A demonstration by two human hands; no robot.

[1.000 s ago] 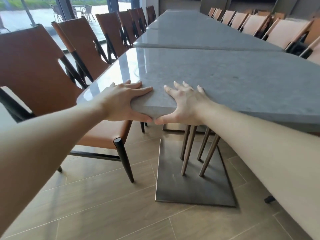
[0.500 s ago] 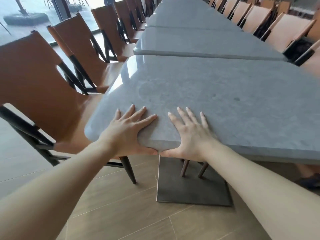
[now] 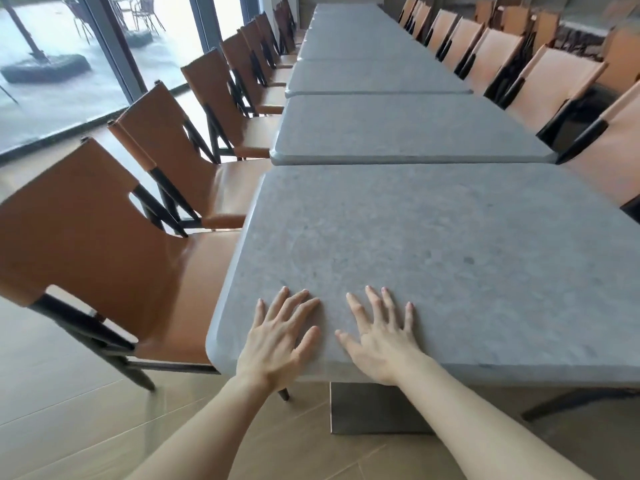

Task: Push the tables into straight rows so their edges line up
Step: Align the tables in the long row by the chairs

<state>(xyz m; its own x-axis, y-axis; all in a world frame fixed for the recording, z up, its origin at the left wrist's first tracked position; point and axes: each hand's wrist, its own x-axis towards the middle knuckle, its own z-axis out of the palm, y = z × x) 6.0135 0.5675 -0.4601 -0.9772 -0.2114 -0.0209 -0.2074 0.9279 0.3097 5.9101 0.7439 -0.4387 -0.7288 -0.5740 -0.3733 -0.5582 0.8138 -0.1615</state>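
- Table right in front of me, far edge nearly touching next table, its left side sticking out past that one.
- Left hand and right hand flat on top at near edge, fingers spread, gripping nothing.
- Stone-look top, metal base: probably heavy, stiff, smooth.
- Palms may slip; better push against near edge.

Both hands, left hand and right hand, press flat with spread fingers on the nearest grey table at lower centre; brown chairs line both sides.
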